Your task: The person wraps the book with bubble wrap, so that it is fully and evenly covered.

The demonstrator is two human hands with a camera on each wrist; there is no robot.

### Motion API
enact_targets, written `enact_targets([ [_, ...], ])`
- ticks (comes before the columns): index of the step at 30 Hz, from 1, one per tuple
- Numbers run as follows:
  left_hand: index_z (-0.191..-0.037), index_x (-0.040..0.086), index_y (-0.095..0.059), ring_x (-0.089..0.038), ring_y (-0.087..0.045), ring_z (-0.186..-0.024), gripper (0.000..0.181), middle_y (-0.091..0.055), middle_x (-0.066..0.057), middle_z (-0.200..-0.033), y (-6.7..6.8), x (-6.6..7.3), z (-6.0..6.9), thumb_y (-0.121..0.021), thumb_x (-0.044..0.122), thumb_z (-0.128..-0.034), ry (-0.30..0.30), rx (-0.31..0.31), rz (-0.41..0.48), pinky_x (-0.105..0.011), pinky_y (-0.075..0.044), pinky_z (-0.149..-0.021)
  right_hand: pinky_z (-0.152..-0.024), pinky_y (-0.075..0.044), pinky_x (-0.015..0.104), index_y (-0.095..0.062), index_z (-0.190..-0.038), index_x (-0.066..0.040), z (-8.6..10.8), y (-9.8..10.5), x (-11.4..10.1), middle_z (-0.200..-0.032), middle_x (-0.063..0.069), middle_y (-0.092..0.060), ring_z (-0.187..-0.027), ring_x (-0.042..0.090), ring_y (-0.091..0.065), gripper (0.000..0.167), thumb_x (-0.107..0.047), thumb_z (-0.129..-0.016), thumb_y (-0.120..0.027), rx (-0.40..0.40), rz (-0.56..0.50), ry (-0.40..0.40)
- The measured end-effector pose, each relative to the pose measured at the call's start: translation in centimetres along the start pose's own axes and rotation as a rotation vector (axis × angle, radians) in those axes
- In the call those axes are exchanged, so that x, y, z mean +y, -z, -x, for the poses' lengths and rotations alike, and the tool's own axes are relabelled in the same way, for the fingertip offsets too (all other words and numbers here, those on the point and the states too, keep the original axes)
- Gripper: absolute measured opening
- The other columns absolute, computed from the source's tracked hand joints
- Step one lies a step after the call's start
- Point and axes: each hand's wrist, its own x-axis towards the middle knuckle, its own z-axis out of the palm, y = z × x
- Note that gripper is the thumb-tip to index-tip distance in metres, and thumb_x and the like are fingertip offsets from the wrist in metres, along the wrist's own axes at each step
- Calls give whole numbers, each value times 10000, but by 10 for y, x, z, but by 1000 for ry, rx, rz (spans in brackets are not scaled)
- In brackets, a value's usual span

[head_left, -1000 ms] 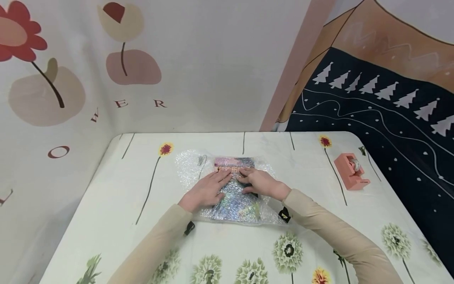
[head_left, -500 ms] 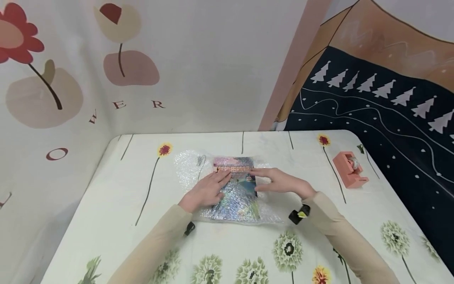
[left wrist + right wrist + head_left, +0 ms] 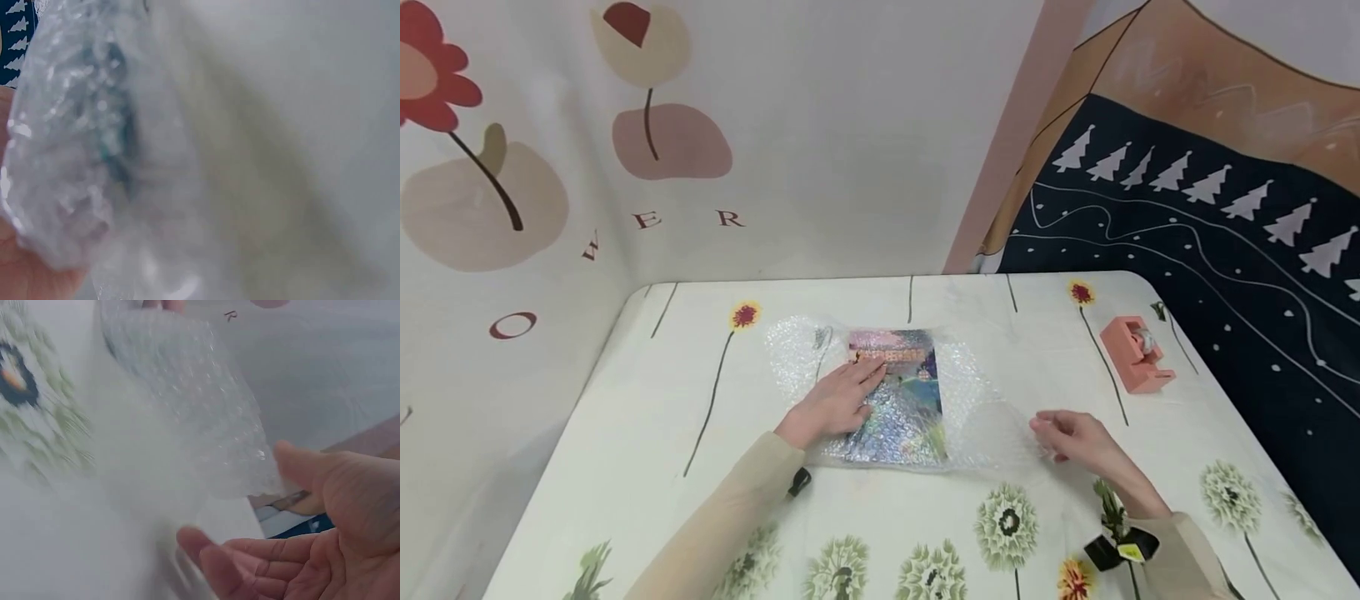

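A flat, book-like item [image 3: 917,404] with a colourful printed cover lies in the middle of the table, partly covered by clear bubble wrap [image 3: 981,417]. My left hand [image 3: 835,400] rests on the wrapped left side with extended fingers, tips near the cover's lettering. In the left wrist view, the bubble wrap [image 3: 69,125] fills the left side, close to the camera. At the wrap's right end is my right hand [image 3: 1082,442]. The right wrist view shows the wrap's raised edge [image 3: 225,425] by the thumb of the right hand [image 3: 362,506], with the fingers apart from the thumb.
A pink tape dispenser [image 3: 1135,354] with a roll of clear tape stands at the back right of the table. The flower-printed tablecloth [image 3: 647,425] covers the table. Printed curtains [image 3: 820,150] hang behind and beside it.
My right hand has left the cover's top and moved right and towards me, to the wrap's right end. The wrap now spreads farther right. My left hand has stayed in place.
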Motion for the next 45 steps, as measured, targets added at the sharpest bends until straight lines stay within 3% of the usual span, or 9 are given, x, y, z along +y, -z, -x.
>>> enact_targets([
  [3, -1459, -2, -250, -295, -188, -1403, 608, -182, -141, -1541, 0, 0, 0, -466, 241, -946, 7, -2, 0, -419, -180, -1139, -612, -560, 277, -521, -1191, 168, 7, -5, 10, -811, 127, -693, -695, 165, -674, 516, -298, -969, -514, -114, -284, -93],
  [7, -1457, -6, -253, -300, -188, -1402, 610, -182, -145, -1540, 1, 1, 1, -472, 241, -944, 6, -3, 6, -423, -179, -1139, -665, -567, 275, -603, -1147, 89, 13, -13, 12, -858, 88, -718, -757, 161, -693, 403, -259, -991, -475, -242, -539, -97],
  [11, -1457, -10, -254, -306, -187, -1401, 607, -184, -150, -1539, 2, 2, 0, -472, 240, -948, -2, -2, 7, -427, -179, -1138, -666, -560, 241, -691, -1055, -46, 13, -25, -1, -856, 11, -720, -741, 115, -684, 243, -186, -975, -509, -138, -624, -29],
  [18, -1456, -16, -250, -305, -189, -1401, 600, -188, -155, -1537, 0, 1, 0, -462, 230, -951, -5, 3, 3, -428, -175, -1139, -618, -560, 262, -633, -1008, 152, -1, -40, -47, -846, -43, -712, -758, 88, -657, 335, -168, -953, -551, 164, -511, 75],
  [24, -1457, -15, -248, -309, -188, -1400, 595, -191, -155, -1537, -1, 0, 0, -461, 222, -955, -6, 10, 13, -431, -178, -1138, -619, -526, 242, -659, -1031, 105, -27, -56, -86, -927, 10, -696, -792, 65, -605, 252, -109, -909, -604, 306, -449, 88],
  [31, -1457, -12, -253, -309, -186, -1401, 602, -188, -153, -1538, -2, 1, 0, -476, 228, -952, -4, 6, 12, -435, -177, -1138, -609, -478, 237, -699, -1005, 43, -64, -90, -104, -1027, 136, -665, -680, 74, -536, 201, -95, -901, -597, 326, -376, 86],
  [38, -1457, -3, -263, -304, -189, -1401, 614, -191, -144, -1540, -2, 2, -1, -496, 240, -943, 3, 9, 7, -435, -178, -1138, -401, -340, 205, -718, -860, 47, -80, -118, -100, -530, -9, -531, -388, 66, -358, 202, -130, -877, -622, 313, -331, 48],
  [42, -1451, -7, -279, -311, -191, -1400, 610, -201, -148, -1536, -2, 2, -1, -506, 224, -934, 7, 21, 21, -439, -173, -1138, -464, -419, 213, -710, -788, 30, -81, -128, -94, -737, 76, -687, -492, 86, -484, 192, -130, -866, -640, 297, -254, 128],
  [45, -1444, -19, -289, -318, -197, -1397, 607, -211, -157, -1531, -1, 3, -1, -509, 210, -926, 1, 29, 19, -437, -171, -1140, -602, -504, 227, -706, -765, -10, -78, -133, -93, -919, 125, -709, -655, 89, -587, 152, -105, -866, -641, 246, -166, 279],
])
